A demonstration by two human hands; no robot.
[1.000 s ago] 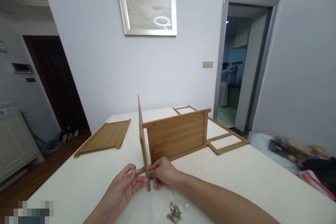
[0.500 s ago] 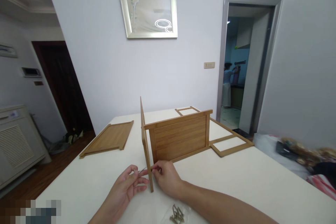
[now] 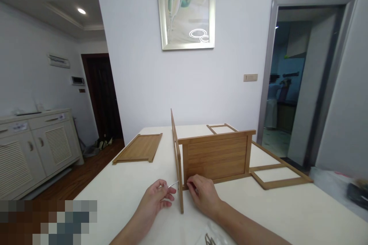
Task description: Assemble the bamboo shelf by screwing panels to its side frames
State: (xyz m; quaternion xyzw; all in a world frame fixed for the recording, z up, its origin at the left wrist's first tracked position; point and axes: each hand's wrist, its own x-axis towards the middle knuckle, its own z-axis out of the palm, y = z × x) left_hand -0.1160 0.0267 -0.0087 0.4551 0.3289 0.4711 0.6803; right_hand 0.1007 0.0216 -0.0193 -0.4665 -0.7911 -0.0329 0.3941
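Note:
Pinched in my left hand is a slim shiny hex key, its tip at the near side of an upright wooden frame seen almost edge-on. My right hand is closed at the lower left corner of a wooden panel, which stands on its edge against that frame; its fingertips partly hide the joint. Several bolts lie in a clear plastic bag below my right wrist, cut off by the picture's lower edge.
A flat wooden panel lies on the left of the white table. An open wooden frame lies at the right, and another frame piece behind the upright panel. A person stands beyond the doorway.
The view has swung left, so everything sits further right in the picture. My hands stay at the same joint, while the right hand has opened slightly away from the upright frame's face.

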